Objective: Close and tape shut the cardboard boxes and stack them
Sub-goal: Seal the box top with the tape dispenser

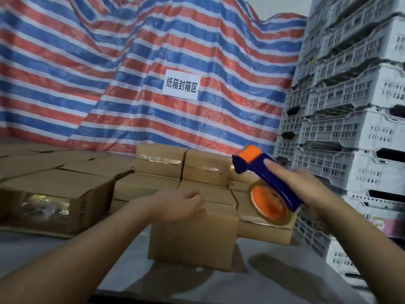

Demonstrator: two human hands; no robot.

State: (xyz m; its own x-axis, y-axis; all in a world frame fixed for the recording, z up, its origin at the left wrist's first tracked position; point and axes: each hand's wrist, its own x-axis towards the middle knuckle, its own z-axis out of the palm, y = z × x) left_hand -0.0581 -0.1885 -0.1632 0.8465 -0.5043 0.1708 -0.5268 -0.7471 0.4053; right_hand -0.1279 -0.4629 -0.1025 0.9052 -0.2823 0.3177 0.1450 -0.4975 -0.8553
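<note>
body: two arms entering from the bottom edge | sleeves: none in view, both forearms bare to the frame edge | left hand [179, 204]: bare, no glove, ring or watch seen | right hand [306, 189]: bare, no glove, wrist bare | markings: none visible | nails: short, blurred

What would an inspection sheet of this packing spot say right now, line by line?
Surface: grey table, partly covered by boxes.
Job's things: small box at front; taped boxes stacked behind it; blue and orange tape dispenser.
Clutter: large carton at left, clear tape on its side.
Grippers: left hand rests on the small box top, fingers curled; right hand holds the dispenser above the boxes.
Cables: nothing seen.
Surroundings: striped tarp with a paper sign; white crates stacked at right.
</note>
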